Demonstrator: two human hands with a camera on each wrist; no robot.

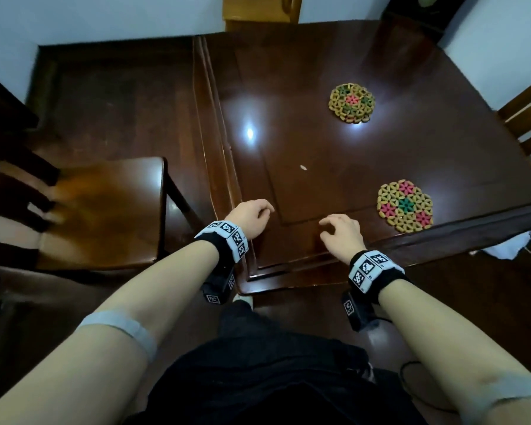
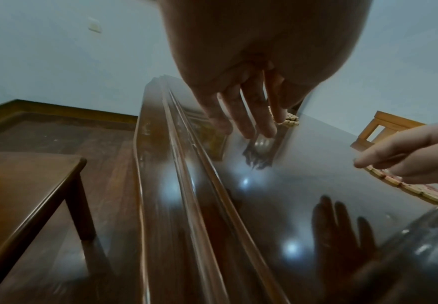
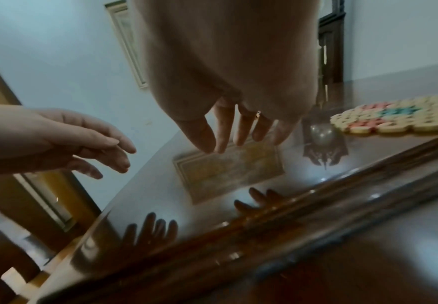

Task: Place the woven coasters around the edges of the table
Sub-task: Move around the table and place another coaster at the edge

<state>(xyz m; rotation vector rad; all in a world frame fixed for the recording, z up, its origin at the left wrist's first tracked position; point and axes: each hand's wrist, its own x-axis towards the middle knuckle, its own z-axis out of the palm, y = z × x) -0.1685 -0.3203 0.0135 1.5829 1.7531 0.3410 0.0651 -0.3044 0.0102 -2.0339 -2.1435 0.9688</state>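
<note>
Two woven coasters lie on the dark polished table (image 1: 319, 72), and neither is in our hands. From where we look down in the head view, the near coaster (image 1: 404, 205) sits at about three o'clock from our right hand (image 1: 342, 233), close to the table's near edge. The far coaster (image 1: 352, 102) lies toward one o'clock, further in on the tabletop and well apart from the first.

Both our hands hover over the near corner of the table. Our left hand (image 1: 249, 216) is above the corner at the left edge, our right hand just beside it, and a gap of bare wood shows between them. The wrist views show the fingers of each hand loosely spread and slightly bent, holding nothing, with their reflections on the glossy wood below. A small pale speck (image 1: 303, 168) lies on the table at twelve o'clock from our hands. A wooden chair (image 1: 105, 207) stands off the table's left side at nine o'clock.

We judge that we are between placements: the near coaster already looks set by an edge, while the far one seems too far in to count. The next move likely calls for reaching toward one o'clock, pinching that far coaster by its rim, and carrying it out to a free edge, perhaps the left side. It is flat and thin, so we would need fingertips under its edge.
</note>
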